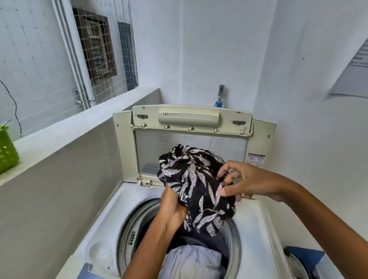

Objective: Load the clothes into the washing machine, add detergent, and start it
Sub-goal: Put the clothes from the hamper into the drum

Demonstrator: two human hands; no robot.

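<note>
Both hands held a black garment (193,181) with a pale leaf print, bunched up above the open drum (128,234) of a top-loading washer (254,231). The left hand (171,206) gripped the cloth from below at its left edge, fingers buried in the folds. The right hand (243,183) pinched the garment's right side, thumb and curled fingers closed on the fabric. So each grip was clenched on the garment, which hung clear of the rim. Inside the drum lay a white cloth (191,264) with something dark behind it. The lid (191,130) stood upright, folded back against the wall. A tap (220,94) showed on the wall behind the lid. On the ledge (57,137) to the left sat a green basket (0,151).
</note>
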